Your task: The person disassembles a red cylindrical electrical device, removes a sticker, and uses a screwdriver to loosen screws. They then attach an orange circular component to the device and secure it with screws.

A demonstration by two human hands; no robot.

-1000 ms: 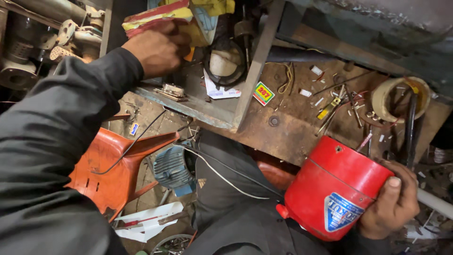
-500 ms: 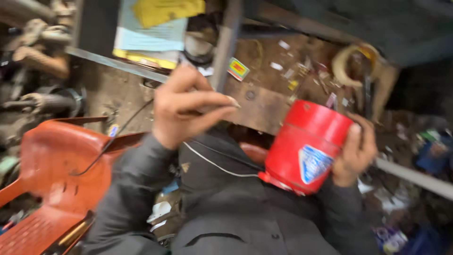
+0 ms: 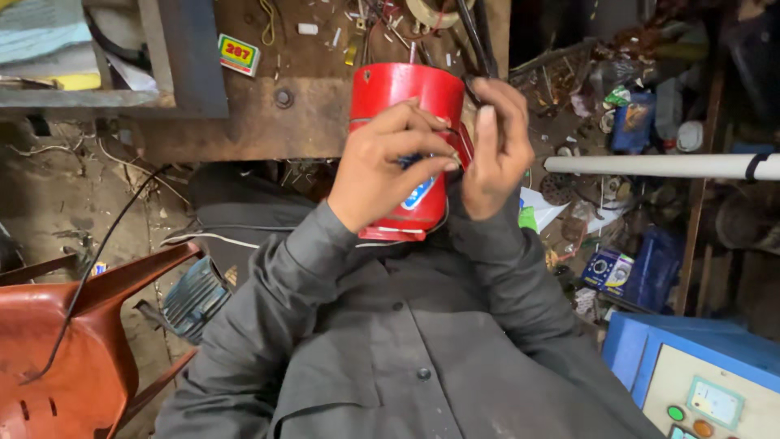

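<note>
A red metal cylinder (image 3: 404,97) with a blue and white label is held close in front of my chest. My left hand (image 3: 382,167) lies across its front with the fingers curled over the label. My right hand (image 3: 496,146) grips its right side, fingers pointing up. Both grey sleeves reach up from the bottom of the view. The cylinder's lower end is hidden behind my left wrist.
A rusty metal workbench (image 3: 268,106) with scattered small parts and a yellow-red box (image 3: 238,54) stands behind. An orange plastic chair (image 3: 73,341) is at lower left. A white pipe (image 3: 650,166) runs right. A blue machine with round buttons (image 3: 699,382) sits at lower right.
My left hand came down from the shelf and closed on the front of the red cylinder. The cylinder moved from the lower right up to the middle in front of me.
</note>
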